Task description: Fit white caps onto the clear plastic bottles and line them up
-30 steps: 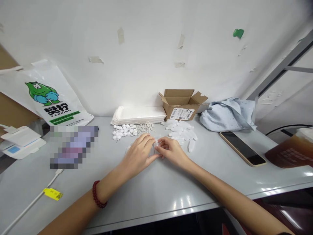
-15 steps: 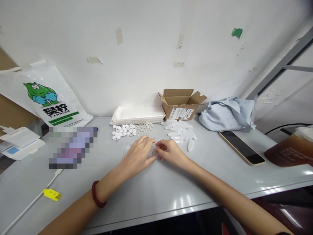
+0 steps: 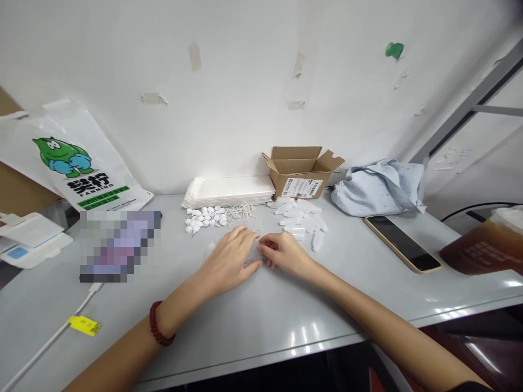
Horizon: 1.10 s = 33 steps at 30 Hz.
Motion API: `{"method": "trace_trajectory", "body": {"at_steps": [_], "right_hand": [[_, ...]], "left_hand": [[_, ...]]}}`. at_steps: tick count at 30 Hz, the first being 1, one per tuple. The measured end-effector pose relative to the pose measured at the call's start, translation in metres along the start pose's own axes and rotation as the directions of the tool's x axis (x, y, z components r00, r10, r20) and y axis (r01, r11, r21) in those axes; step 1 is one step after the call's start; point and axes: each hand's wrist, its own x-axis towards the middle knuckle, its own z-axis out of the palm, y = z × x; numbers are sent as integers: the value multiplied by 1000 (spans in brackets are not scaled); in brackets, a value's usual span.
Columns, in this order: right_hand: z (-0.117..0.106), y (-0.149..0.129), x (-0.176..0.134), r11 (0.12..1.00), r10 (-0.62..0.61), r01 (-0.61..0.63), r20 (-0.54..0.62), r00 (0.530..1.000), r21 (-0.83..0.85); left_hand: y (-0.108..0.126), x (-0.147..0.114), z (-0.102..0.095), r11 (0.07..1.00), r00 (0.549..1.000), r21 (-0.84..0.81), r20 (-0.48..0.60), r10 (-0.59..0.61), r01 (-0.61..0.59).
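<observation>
Grey table (image 3: 245, 335): mid-frame, left hand (image 3: 232, 256), fingers together, covers clear plastic (image 3: 254, 251); right hand (image 3: 284, 250) curls, pinch unclear. Loose caps (image 3: 204, 218) and tubes (image 3: 297, 233) above seem unused; nothing looks finished.

From here, a hand could dip into the open cardboard box (image 3: 300, 182) from above, with the wall (image 3: 232, 81) behind it, the white stack (image 3: 231, 191) left and the blue cloth bag (image 3: 378, 190) right. In front of the box, translucent pieces (image 3: 303, 220), then the right hand (image 3: 288, 254), bar a low sweep; farther forward, the surface (image 3: 278, 313) lies bare.
</observation>
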Motion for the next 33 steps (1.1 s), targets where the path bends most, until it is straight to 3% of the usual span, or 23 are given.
{"method": "trace_trajectory", "body": {"at_steps": [4, 8, 11, 14, 21, 28, 33], "right_hand": [[-2, -3, -1, 1000, 25, -25, -10, 1000, -1], [-6, 0, -1, 997, -9, 8, -13, 1000, -80], [-15, 4, 1, 941, -175, 115, -164, 971, -318], [-30, 3, -1, 810, -293, 98, -253, 922, -578], [-61, -3, -11, 660, -140, 20, -97, 985, -751], [-59, 0, -8, 606, -20, -30, -53, 998, -795], [-56, 2, -5, 585, -31, -11, -35, 999, -811]], "left_hand": [[-4, 3, -5, 999, 998, -48, -61, -23, 20], [-26, 7, -12, 995, 977, -12, -186, -99, 99], [-49, 9, -15, 978, 959, 105, -238, -154, 183], [-68, 9, -14, 960, 959, 175, -219, -180, 220], [-78, 11, -9, 955, 969, 193, -151, -196, 223], [-74, 13, -9, 951, 964, 179, -130, -231, 252], [-78, 13, -9, 960, 963, 129, -141, -230, 248]]}}
